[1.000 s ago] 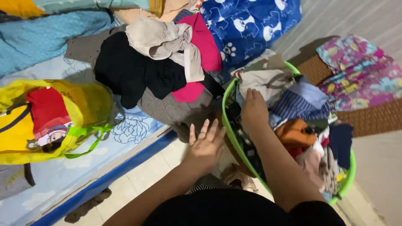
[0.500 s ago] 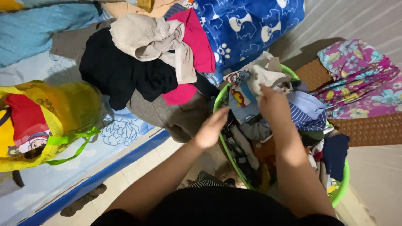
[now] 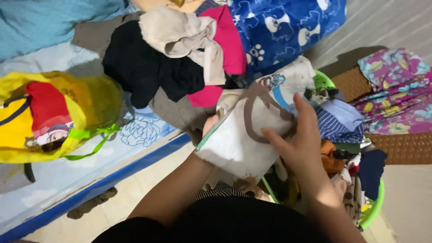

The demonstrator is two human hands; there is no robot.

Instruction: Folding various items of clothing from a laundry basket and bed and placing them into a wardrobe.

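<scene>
Both hands hold a white garment [image 3: 238, 139] with brown trim above the green basket [image 3: 373, 208]; the right hand [image 3: 301, 146] grips its right edge, thumb on top; the left hand [image 3: 210, 128] grasps it from beneath, mostly hidden; clothes pile [image 3: 166, 67] lies on the bed [image 3: 67, 180] nearby.

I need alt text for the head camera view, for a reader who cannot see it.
Two hands, left and right, hold a white garment with brown trim above a green basket full of clothes. On the left, a bed carries a clothes pile and a yellow bag.
</scene>
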